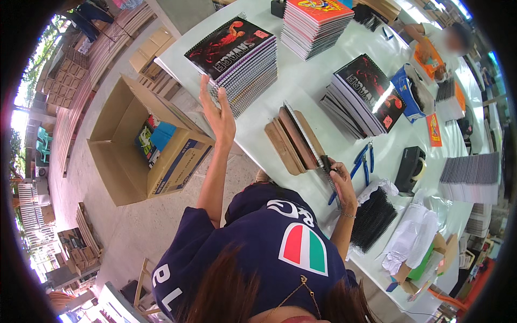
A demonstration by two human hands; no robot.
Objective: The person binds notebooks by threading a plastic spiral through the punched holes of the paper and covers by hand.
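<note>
Black coil is in our right hand, which pinches it between thumb and fingers, at the near end of the wooden holder on the tabletop. Our left hand is grasping nothing; its fingers are spread beside the tall notebook stack, and whether they touch it we cannot tell. To the right of the holder we see blue pliers and then a black tape dispenser. Nearer to us lies a bundle of coils. Beyond the pliers stands another notebook stack. On the floor, at our left, is an open carton.
</note>
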